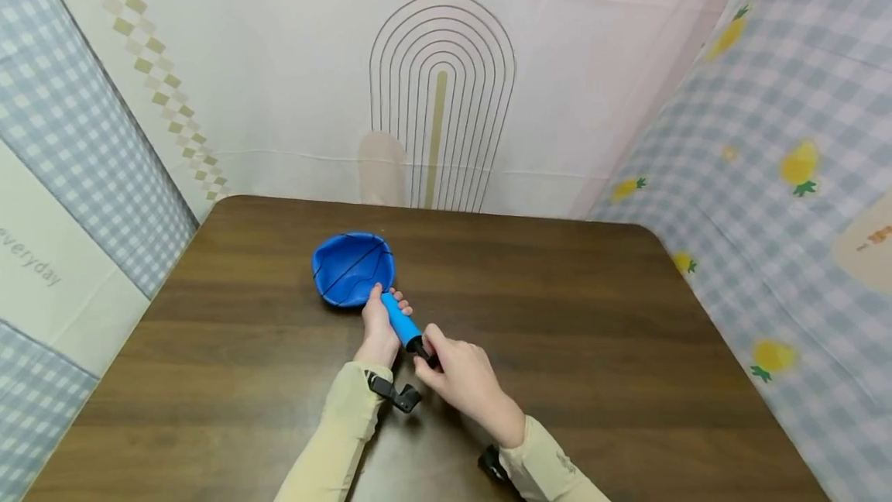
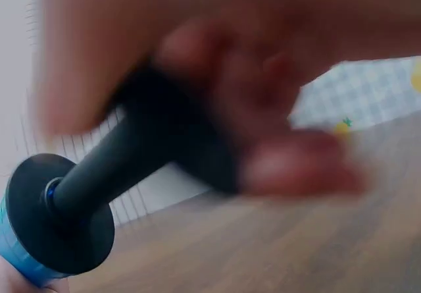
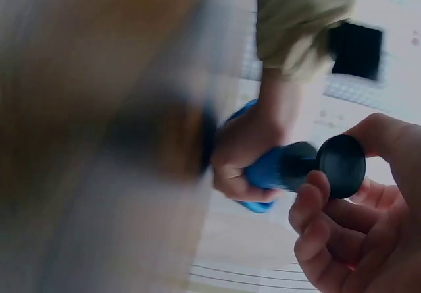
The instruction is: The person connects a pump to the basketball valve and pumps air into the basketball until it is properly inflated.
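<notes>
Blue pump [image 1: 401,320] held beside a caved-in ball [image 1: 344,273]

Your left hand [image 1: 379,331] wraps around the pump's blue barrel [image 3: 264,169]; to the near right, your right hand [image 1: 468,376] pinches the black handle [image 3: 342,166]. A black rod [image 2: 105,171] joins barrel and handle. The ball sits left of centre on the far half of the table [image 1: 557,316], its bowl-like hollow facing up. You cannot tell whether the pump's far end enters it. Past the table's far edge hangs a printed cloth [image 1: 293,91].
</notes>
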